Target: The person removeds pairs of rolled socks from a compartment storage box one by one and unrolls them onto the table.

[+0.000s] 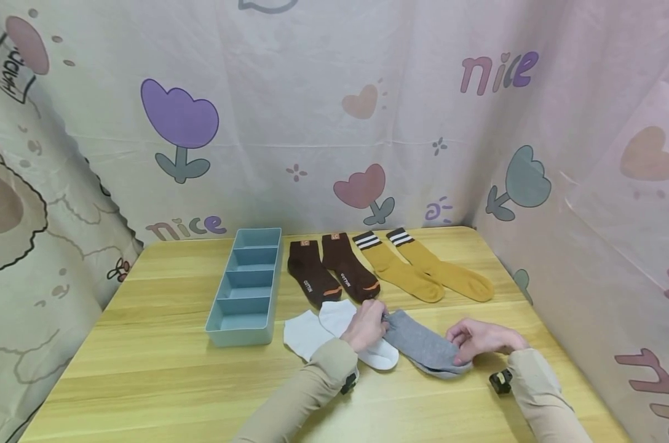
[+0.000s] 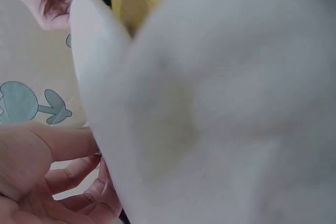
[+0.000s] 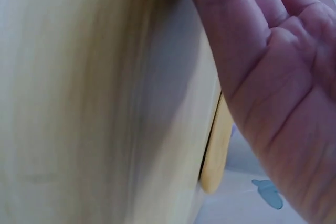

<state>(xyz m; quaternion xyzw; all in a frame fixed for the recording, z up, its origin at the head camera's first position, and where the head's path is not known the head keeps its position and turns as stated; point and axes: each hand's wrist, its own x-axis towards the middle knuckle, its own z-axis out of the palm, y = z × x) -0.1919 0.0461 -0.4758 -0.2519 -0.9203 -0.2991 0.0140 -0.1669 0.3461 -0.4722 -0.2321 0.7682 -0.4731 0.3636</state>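
In the head view a pair of grey socks, one lying over the other, stretches between both hands at the front right of the table. My left hand pinches the cuff end, reaching across a white sock. At the toe end my right hand grips the grey fabric between thumb and fingers. A second white sock lies just left of the first. The left wrist view is mostly filled by blurred white sock fabric. In the right wrist view the right palm shows, its fingertips cut off at the top.
Behind the white socks lie two dark brown socks, and right of them two mustard socks with striped cuffs. A blue-grey tray with several compartments stands to the left on the wooden table. Patterned curtain hangs behind the table.
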